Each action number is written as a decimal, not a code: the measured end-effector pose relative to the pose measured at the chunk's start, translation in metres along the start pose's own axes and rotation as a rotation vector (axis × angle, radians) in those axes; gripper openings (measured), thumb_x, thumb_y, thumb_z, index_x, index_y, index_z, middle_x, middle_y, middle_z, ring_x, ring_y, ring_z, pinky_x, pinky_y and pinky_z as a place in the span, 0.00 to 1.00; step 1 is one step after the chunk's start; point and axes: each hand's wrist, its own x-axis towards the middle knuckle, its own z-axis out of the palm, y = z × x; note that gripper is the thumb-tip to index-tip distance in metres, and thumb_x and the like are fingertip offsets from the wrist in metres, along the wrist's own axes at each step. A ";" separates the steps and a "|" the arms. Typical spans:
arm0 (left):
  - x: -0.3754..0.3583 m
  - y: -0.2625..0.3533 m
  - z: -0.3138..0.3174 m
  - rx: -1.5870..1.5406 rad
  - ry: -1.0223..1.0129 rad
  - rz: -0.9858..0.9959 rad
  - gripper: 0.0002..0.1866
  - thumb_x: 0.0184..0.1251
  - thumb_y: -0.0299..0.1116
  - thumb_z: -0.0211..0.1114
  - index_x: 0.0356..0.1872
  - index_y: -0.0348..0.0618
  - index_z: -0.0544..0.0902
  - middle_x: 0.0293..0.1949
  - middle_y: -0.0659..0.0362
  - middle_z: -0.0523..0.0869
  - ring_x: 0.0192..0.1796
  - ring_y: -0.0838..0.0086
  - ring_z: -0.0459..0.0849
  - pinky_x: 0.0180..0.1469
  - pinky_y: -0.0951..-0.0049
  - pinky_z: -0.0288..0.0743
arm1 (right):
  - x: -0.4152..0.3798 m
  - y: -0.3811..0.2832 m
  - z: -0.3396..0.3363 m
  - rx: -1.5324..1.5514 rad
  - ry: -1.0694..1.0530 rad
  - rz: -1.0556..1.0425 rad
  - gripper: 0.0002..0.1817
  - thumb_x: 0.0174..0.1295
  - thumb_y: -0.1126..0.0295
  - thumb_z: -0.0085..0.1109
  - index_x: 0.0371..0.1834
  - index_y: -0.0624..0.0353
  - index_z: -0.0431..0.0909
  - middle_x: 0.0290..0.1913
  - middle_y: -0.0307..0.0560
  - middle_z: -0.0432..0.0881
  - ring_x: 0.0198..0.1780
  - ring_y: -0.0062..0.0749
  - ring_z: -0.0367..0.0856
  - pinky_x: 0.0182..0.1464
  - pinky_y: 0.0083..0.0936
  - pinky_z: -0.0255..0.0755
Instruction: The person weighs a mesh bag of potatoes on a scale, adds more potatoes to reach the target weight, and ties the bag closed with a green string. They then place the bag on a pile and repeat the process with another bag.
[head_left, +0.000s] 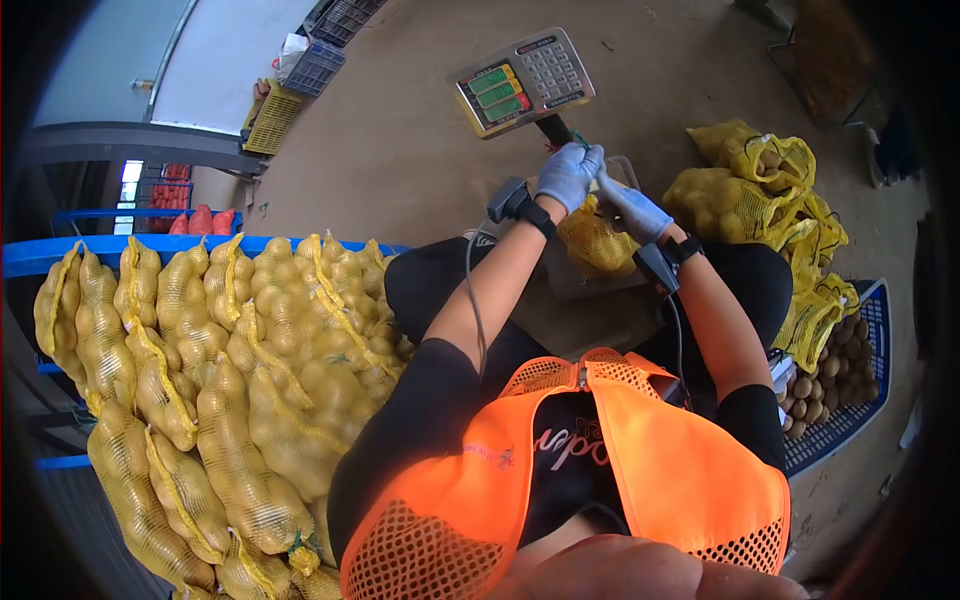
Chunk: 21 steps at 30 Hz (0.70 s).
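Observation:
My left hand, in a pale blue-grey glove, is closed with its fingertips near thin green strands. What it grips is hidden. Against it, my right hand wears a matching glove; its fingers are bent together, and I cannot make out what is between them. Just below both hands, a yellow mesh bag with round contents sits on the scale platform. Beyond the hands, the scale's display and keypad head stands on a dark post.
Filled mesh bags of potatoes lie piled on my left beside a blue rail. More yellow bags stand at right. A blue crate there holds loose potatoes. Crates stand at the upper left.

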 end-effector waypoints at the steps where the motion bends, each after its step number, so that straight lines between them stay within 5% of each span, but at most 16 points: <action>1: 0.001 -0.022 0.010 -0.191 -0.217 -0.302 0.18 0.71 0.45 0.52 0.33 0.42 0.83 0.26 0.53 0.84 0.25 0.65 0.79 0.29 0.69 0.71 | -0.020 -0.009 0.023 -0.207 0.196 -0.102 0.28 0.56 0.45 0.58 0.49 0.58 0.78 0.42 0.41 0.81 0.45 0.25 0.77 0.48 0.25 0.71; 2: 0.001 -0.033 0.015 -0.389 -0.442 -0.605 0.20 0.71 0.47 0.51 0.33 0.42 0.82 0.26 0.56 0.84 0.23 0.70 0.78 0.26 0.72 0.70 | -0.030 -0.014 0.038 -0.408 0.397 -0.203 0.23 0.54 0.52 0.64 0.45 0.58 0.80 0.39 0.40 0.81 0.43 0.24 0.77 0.46 0.25 0.72; 3: 0.002 -0.033 0.015 -0.394 -0.447 -0.607 0.20 0.71 0.47 0.51 0.33 0.42 0.82 0.26 0.56 0.84 0.23 0.70 0.78 0.26 0.72 0.70 | -0.028 -0.013 0.039 -0.405 0.402 -0.198 0.23 0.54 0.52 0.64 0.45 0.58 0.80 0.39 0.40 0.81 0.43 0.24 0.77 0.46 0.25 0.72; 5: -0.007 -0.030 0.013 -0.638 -0.389 -1.005 0.21 0.72 0.50 0.49 0.33 0.43 0.81 0.27 0.60 0.84 0.20 0.78 0.74 0.22 0.77 0.66 | -0.026 0.002 0.030 -0.514 0.456 -0.378 0.17 0.47 0.66 0.68 0.40 0.58 0.79 0.37 0.39 0.81 0.41 0.24 0.77 0.42 0.27 0.72; 6: -0.014 -0.036 0.018 -0.811 -0.373 -1.113 0.21 0.72 0.51 0.49 0.32 0.45 0.81 0.26 0.61 0.83 0.19 0.78 0.73 0.21 0.76 0.66 | -0.019 0.013 0.028 -0.511 0.601 -0.298 0.17 0.41 0.75 0.67 0.38 0.60 0.78 0.36 0.42 0.81 0.40 0.31 0.79 0.44 0.29 0.72; 9: -0.027 -0.041 0.024 -1.143 -0.229 -1.407 0.21 0.72 0.54 0.48 0.27 0.52 0.79 0.23 0.63 0.80 0.16 0.79 0.69 0.18 0.77 0.60 | -0.024 0.012 0.037 -0.809 0.699 -0.338 0.18 0.43 0.73 0.67 0.39 0.61 0.77 0.37 0.46 0.81 0.40 0.37 0.79 0.46 0.28 0.73; 11: -0.032 -0.037 0.012 -1.269 -0.096 -1.464 0.21 0.72 0.55 0.47 0.25 0.54 0.76 0.21 0.64 0.78 0.15 0.78 0.68 0.17 0.78 0.58 | -0.022 0.008 0.038 -1.109 0.669 -0.646 0.18 0.45 0.72 0.68 0.41 0.61 0.78 0.36 0.49 0.81 0.40 0.40 0.79 0.46 0.29 0.73; 12: -0.034 -0.037 0.004 -1.388 0.050 -1.503 0.21 0.71 0.55 0.47 0.23 0.56 0.74 0.20 0.65 0.76 0.14 0.78 0.66 0.16 0.78 0.55 | -0.004 0.027 0.018 -0.887 0.816 -0.710 0.18 0.48 0.68 0.69 0.43 0.60 0.79 0.36 0.46 0.81 0.38 0.36 0.79 0.42 0.28 0.74; 13: -0.043 -0.046 -0.004 -1.454 0.073 -1.435 0.23 0.71 0.56 0.47 0.19 0.56 0.69 0.16 0.66 0.71 0.13 0.77 0.63 0.16 0.78 0.51 | -0.006 0.020 0.018 -0.889 0.819 -0.710 0.18 0.48 0.68 0.69 0.43 0.60 0.79 0.36 0.46 0.81 0.38 0.36 0.79 0.42 0.28 0.74; 16: -0.070 -0.046 -0.026 -1.381 -0.020 -1.156 0.24 0.72 0.55 0.46 0.18 0.55 0.66 0.13 0.67 0.65 0.13 0.79 0.61 0.16 0.77 0.52 | -0.024 -0.011 0.030 -0.305 0.673 -0.215 0.20 0.52 0.60 0.69 0.43 0.62 0.79 0.36 0.42 0.81 0.35 0.30 0.81 0.40 0.23 0.76; 19: -0.088 0.000 -0.035 -0.754 0.062 -0.721 0.22 0.74 0.45 0.50 0.18 0.49 0.71 0.12 0.65 0.67 0.15 0.76 0.63 0.19 0.73 0.58 | -0.025 -0.015 0.043 0.082 0.658 -0.112 0.22 0.55 0.57 0.68 0.43 0.64 0.77 0.33 0.43 0.81 0.34 0.25 0.81 0.37 0.21 0.76; 21: -0.090 0.052 -0.047 -0.127 -0.245 -0.309 0.20 0.71 0.45 0.53 0.24 0.42 0.78 0.19 0.50 0.78 0.23 0.60 0.79 0.26 0.62 0.70 | -0.028 -0.019 0.042 0.276 0.546 -0.126 0.25 0.57 0.52 0.64 0.44 0.65 0.76 0.35 0.46 0.81 0.39 0.29 0.82 0.41 0.24 0.77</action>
